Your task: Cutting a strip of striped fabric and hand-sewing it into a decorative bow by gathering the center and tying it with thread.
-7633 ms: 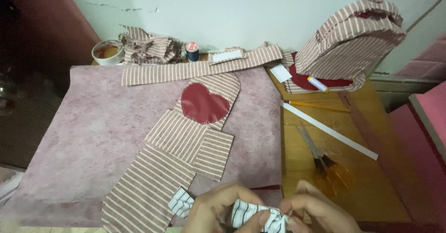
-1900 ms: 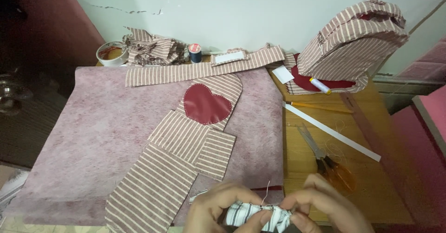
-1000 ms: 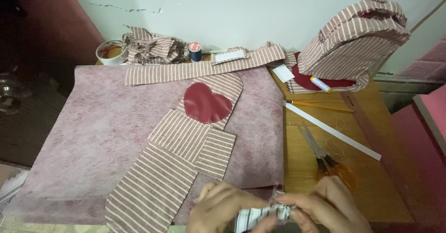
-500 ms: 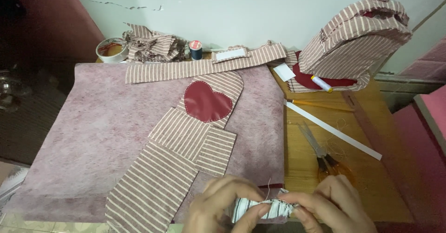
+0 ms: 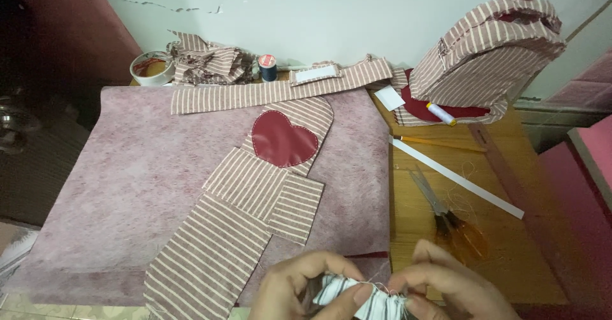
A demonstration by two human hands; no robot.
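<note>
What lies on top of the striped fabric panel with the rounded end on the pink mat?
A dark red heart patch with stitching around its edge lies on the rounded striped panel. A rectangular striped piece overlaps its lower end, hiding that end of the panel.

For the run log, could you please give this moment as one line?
left hand + right hand: pinching small striped fabric piece | scissors untouched

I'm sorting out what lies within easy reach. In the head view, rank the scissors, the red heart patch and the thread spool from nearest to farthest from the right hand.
1. Scissors: on the wooden table, just above the right hand.
2. Red heart patch: mid-mat, up and to the left.
3. Thread spool: far edge, by the wall.
</note>
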